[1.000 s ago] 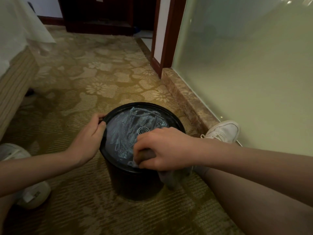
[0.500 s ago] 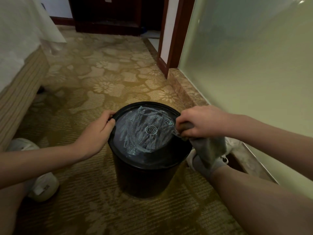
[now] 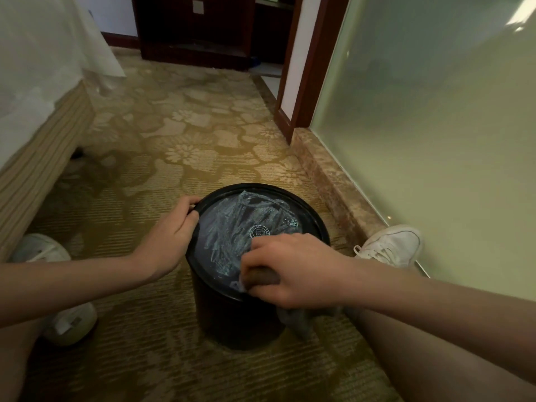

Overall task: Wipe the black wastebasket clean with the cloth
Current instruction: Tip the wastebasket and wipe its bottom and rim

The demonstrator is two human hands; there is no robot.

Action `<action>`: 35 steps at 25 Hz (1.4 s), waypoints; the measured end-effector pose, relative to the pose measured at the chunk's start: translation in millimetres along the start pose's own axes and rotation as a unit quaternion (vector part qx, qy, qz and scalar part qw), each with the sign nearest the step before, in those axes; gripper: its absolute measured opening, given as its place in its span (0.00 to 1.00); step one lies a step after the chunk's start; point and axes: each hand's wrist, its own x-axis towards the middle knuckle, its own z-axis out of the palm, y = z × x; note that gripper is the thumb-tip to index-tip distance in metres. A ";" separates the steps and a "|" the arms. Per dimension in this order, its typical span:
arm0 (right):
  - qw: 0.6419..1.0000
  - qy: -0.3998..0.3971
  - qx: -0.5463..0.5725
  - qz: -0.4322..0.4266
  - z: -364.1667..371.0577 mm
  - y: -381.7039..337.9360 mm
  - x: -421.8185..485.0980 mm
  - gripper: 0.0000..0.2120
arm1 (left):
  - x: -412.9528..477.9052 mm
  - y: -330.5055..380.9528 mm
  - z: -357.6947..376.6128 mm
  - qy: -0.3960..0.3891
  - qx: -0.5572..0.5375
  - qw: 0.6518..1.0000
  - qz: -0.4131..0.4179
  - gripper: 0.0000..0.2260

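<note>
Carpet is carrying the upturned wastebasket (image 3: 243, 314). Left hand (image 3: 174, 236) is gripping its rim, right hand (image 3: 293, 271) clenching the cloth (image 3: 295, 317) at the near edge (smears remaining); overlapping, firm strokes would be clearing them.

1. The black wastebasket (image 3: 240, 309) stands on patterned carpet (image 3: 185, 146); open floor lies beyond it.
2. To its right, a marble sill (image 3: 327, 175) and frosted glass panel (image 3: 435, 134) close that side, with a white sneaker (image 3: 391, 245) between.
3. To the left, carpet runs to the bed base (image 3: 40, 158); another sneaker (image 3: 66, 320) sits near.
4. The left hand (image 3: 171, 236) occupies the left rim, and the right hand (image 3: 290, 268) with the cloth (image 3: 298, 317) the near rim.
</note>
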 end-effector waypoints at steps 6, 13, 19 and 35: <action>0.997 -0.018 -0.050 0.050 -9.9 27.4 -8.0 0.10 | 0.8 2.0 -1.7 -0.003 -0.006 1.000 0.005 0.13; 0.978 0.007 -0.123 0.166 -18.1 91.0 -13.5 0.09 | 0.3 3.4 -0.2 0.006 0.003 1.000 0.004 0.12; 0.987 0.029 -0.049 0.148 -12.5 60.7 -11.1 0.13 | 0.0 0.5 1.3 0.008 -0.004 1.000 -0.001 0.14; 0.970 0.054 -0.117 0.208 -12.6 90.0 1.8 0.09 | 2.3 -7.2 -1.4 -0.011 0.014 1.000 0.006 0.13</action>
